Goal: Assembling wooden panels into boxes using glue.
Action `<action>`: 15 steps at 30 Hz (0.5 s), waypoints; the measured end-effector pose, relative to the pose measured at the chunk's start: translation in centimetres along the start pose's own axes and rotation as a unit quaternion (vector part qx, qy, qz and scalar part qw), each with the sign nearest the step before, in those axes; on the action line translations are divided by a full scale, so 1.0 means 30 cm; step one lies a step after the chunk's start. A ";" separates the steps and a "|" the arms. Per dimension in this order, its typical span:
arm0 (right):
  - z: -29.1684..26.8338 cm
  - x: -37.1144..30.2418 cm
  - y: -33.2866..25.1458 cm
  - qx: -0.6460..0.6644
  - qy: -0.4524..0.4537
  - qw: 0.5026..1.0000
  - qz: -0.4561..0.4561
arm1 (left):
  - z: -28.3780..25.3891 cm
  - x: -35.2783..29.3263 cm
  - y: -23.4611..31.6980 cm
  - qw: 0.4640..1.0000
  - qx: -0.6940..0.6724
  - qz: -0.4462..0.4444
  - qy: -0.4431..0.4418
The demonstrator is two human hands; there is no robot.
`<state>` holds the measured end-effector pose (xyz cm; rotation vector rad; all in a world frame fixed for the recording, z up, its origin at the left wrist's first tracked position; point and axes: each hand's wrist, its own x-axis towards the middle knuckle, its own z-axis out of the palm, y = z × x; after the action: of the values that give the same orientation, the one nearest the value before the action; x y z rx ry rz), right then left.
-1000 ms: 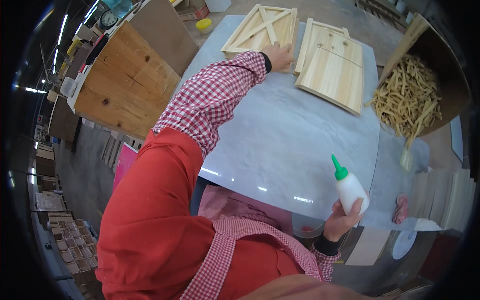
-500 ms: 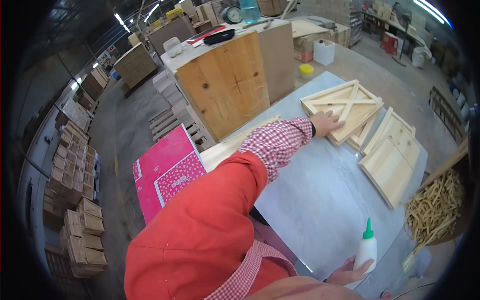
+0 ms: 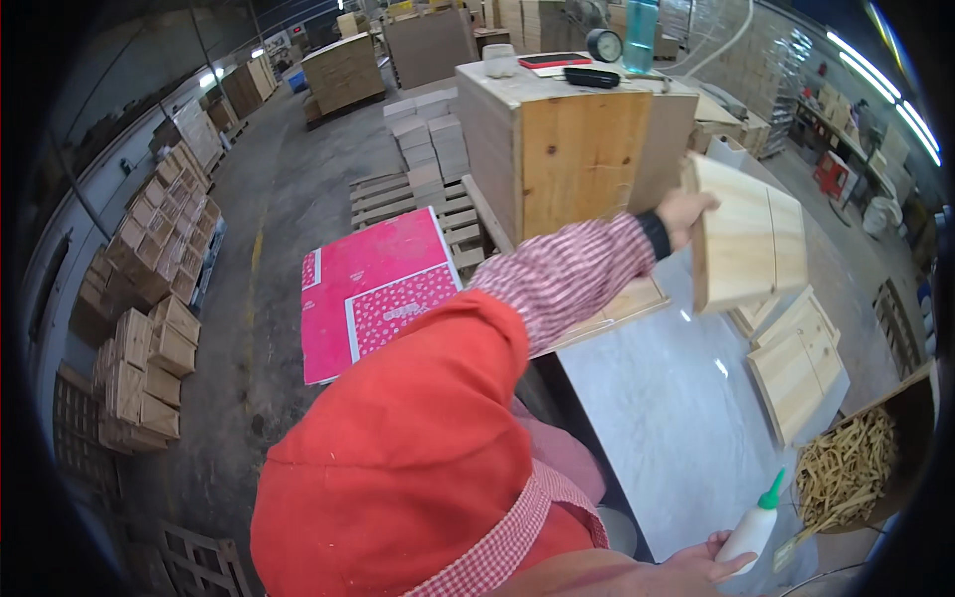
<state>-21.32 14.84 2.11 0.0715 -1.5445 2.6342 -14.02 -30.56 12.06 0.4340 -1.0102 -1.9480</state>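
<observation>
My left hand [image 3: 680, 215], at the end of a red sleeve with a checked cuff, grips the left edge of a pale wooden panel [image 3: 748, 241]. The panel is tilted up off the grey tabletop [image 3: 647, 408], its plain boarded face showing; its other side is hidden. Below and right of it, more wooden panels [image 3: 796, 373] lie on the table, partly overlapping. Low in the view, my right hand [image 3: 698, 561] is wrapped round a white squeeze bottle [image 3: 750, 535] with a green nozzle, tilted toward the upper right.
A box of short wooden sticks [image 3: 848, 466] stands at the right, with a flat brush [image 3: 796, 542] nearby. Beyond the table rises a large wooden box [image 3: 582, 164] with a phone and small items on top. A pink printed sheet [image 3: 383, 284] lies at the left.
My left hand has taken hold of the upper cross-braced panel and raised it off the table, tilting it. My right hand still holds the bottle, now leaning more. The view has shifted.
</observation>
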 end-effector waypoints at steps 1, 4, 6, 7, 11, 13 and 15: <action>0.001 0.002 -0.007 0.014 -0.006 1.000 -0.011 | -0.040 -0.150 -0.001 0.997 -0.051 -0.016 -0.046; -0.010 0.035 0.001 0.035 -0.021 0.999 -0.027 | -0.105 -0.553 -0.078 0.980 -0.157 -0.122 -0.006; -0.010 0.044 -0.005 0.038 -0.024 0.998 -0.040 | -0.153 -0.759 -0.209 0.958 -0.223 -0.179 0.000; -0.002 0.066 0.015 0.026 -0.030 0.998 -0.043 | -0.155 -0.857 -0.244 0.947 -0.249 -0.204 0.022; 0.011 0.132 0.075 -0.002 -0.052 0.997 -0.061 | -0.218 -1.081 -0.458 0.918 -0.285 -0.271 0.048; 0.018 0.187 0.139 -0.001 -0.071 0.995 -0.066 | -0.244 -1.131 -0.549 0.927 -0.250 -0.274 0.051; 0.018 0.249 0.225 -0.041 -0.095 0.992 -0.077 | -0.249 -1.161 -0.586 0.930 -0.222 -0.287 0.060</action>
<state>-29.43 11.46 -2.86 0.4292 -1.6273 2.5031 0.54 -0.32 -9.20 0.6234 -0.3477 -2.5486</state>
